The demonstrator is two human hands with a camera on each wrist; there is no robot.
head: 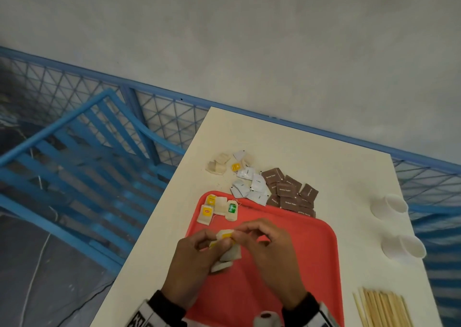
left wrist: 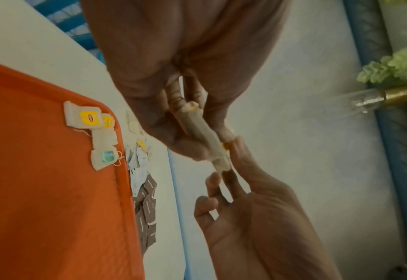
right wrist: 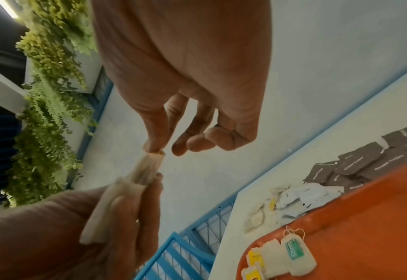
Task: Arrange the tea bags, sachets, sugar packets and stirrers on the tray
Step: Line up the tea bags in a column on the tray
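Both hands bare. Left hand (head: 192, 264), right hand (head: 272, 256). Dark black cuffs (head: 172, 304) at both wrists. Below the cuffs, white wrist straps (head: 143, 315) with black printed markings; a white device with a dark red spot (head: 266, 318) between them.

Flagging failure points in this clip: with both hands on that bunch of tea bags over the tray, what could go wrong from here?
1. The left hand holds several beige paper tea bags at once; as the right hand pinches one free, another might slip from the grip.
2. Loose strings on the row of tea bags in the red plastic tray's corner could snag and disturb it.
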